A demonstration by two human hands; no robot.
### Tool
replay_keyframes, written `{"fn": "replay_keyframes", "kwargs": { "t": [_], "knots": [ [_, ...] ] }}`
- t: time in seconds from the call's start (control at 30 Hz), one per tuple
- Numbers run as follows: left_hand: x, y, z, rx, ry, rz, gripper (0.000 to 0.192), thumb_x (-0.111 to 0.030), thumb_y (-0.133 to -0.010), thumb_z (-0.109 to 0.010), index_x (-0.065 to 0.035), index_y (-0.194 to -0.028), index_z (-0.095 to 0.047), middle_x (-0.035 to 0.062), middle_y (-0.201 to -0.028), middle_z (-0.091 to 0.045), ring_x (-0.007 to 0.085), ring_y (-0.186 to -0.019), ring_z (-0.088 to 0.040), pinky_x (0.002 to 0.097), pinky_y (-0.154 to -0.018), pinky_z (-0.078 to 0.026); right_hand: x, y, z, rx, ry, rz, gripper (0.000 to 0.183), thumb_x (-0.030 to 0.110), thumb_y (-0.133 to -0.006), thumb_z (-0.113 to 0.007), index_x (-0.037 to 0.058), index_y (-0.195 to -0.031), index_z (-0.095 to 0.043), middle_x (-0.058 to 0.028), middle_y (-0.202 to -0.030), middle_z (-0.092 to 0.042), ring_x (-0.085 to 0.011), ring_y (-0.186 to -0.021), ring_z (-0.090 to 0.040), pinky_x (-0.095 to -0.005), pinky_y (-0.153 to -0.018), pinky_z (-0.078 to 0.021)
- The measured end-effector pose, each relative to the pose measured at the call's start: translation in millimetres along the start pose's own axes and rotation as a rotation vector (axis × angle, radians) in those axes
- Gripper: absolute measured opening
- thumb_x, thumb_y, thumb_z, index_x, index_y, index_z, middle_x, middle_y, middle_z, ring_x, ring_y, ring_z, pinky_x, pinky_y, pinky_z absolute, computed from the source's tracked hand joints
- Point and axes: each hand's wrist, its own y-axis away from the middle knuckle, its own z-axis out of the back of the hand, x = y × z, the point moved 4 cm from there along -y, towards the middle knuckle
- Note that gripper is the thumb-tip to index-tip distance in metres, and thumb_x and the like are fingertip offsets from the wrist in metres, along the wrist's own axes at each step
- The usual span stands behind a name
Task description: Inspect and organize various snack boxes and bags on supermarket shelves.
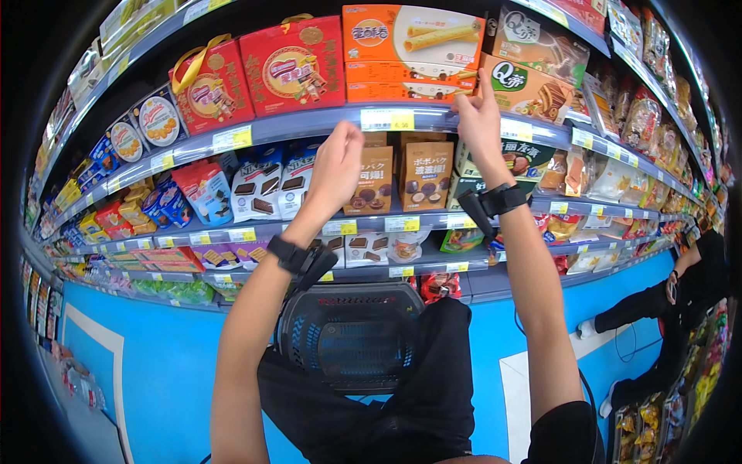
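My right hand (pixel 481 124) is raised at the right end of a stack of orange egg roll boxes (pixel 377 49). Its index finger points up along the stack's right side, apart from the thumb, which is by the shelf lip; whether they touch the cardboard is unclear. My left hand (pixel 341 162) hovers below the price strip (pixel 301 124), slightly blurred, fingers curled in and nothing visible in it. Behind it, brown snack boxes (pixel 426 177) and white wafer bags (pixel 255 188) stand on the shelf below. Black straps with dark devices circle both wrists.
A black plastic shopping basket (pixel 348 348) rests on the blue floor (pixel 168 359) between my legs. Red gift boxes (pixel 293 66) stand left of the orange stack, cake boxes (pixel 527 87) right. Another person (pixel 661 313) is at the right, near a lower snack rack (pixel 643 429).
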Motion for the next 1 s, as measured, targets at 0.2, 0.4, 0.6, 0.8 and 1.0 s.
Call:
{"fn": "replay_keyframes", "kwargs": {
  "t": [0.2, 0.4, 0.6, 0.8, 1.0],
  "knots": [
    [3, 120, 5, 0.167, 0.649, 0.300, 0.014, -0.017, -0.099, -0.037, -0.0068, -0.092, -0.043, 0.0028, -0.068, -0.044, 0.0102, -0.059, -0.045, 0.0230, -0.054, -0.038, -2, 78, 7, -0.046, -0.045, 0.150, 0.038, 0.006, -0.084, -0.053, 0.0000, -0.121, -0.046, -0.0017, -0.061, -0.051, -0.0102, -0.051, -0.047, -0.0281, -0.048, -0.0387],
    [41, 263, 21, 0.046, 0.764, 0.615, 0.021, -0.007, -0.096, -0.044, 0.0000, -0.115, -0.045, 0.0178, -0.111, -0.056, 0.0246, -0.099, -0.061, 0.0324, -0.084, -0.050, -103, 241, 13, 0.622, 0.152, -0.206, 0.010, 0.012, -0.082, -0.057, 0.0032, -0.086, -0.060, -0.0099, -0.061, -0.056, -0.0177, -0.054, -0.056, -0.0326, -0.055, -0.0438],
    [86, 360, 37, -0.036, 0.708, 0.921, 0.021, -0.007, -0.094, -0.050, 0.0037, -0.112, -0.054, 0.0177, -0.117, -0.058, 0.0246, -0.102, -0.061, 0.0313, -0.088, -0.050, -215, 367, 55, 0.561, 0.170, -0.505, 0.006, 0.003, -0.079, -0.058, 0.0019, -0.085, -0.060, -0.0042, -0.059, -0.056, -0.0099, -0.054, -0.055, -0.0254, -0.054, -0.0435],
    [141, 422, 50, -0.347, 0.788, 1.226, 0.032, -0.012, -0.094, -0.055, 0.0021, -0.123, -0.055, 0.0057, -0.092, -0.062, 0.0061, -0.064, -0.050, 0.0187, -0.054, -0.038, -232, 358, 43, 0.635, -0.100, -0.849, 0.014, 0.007, -0.087, -0.049, 0.0018, -0.092, -0.060, -0.0051, -0.063, -0.058, -0.0106, -0.041, -0.051, -0.0239, -0.035, -0.0341],
    [167, 374, 25, -0.424, 0.874, 1.204, 0.027, -0.014, -0.095, -0.052, -0.0003, -0.117, -0.059, -0.0018, -0.073, -0.046, 0.0056, -0.054, -0.034, 0.0202, -0.047, -0.027, -266, 327, -5, 0.646, -0.002, -0.955, 0.023, 0.021, -0.088, -0.050, 0.0011, -0.094, -0.061, -0.0075, -0.071, -0.061, -0.0129, -0.045, -0.055, -0.0237, -0.035, -0.0383]
  ]
}}
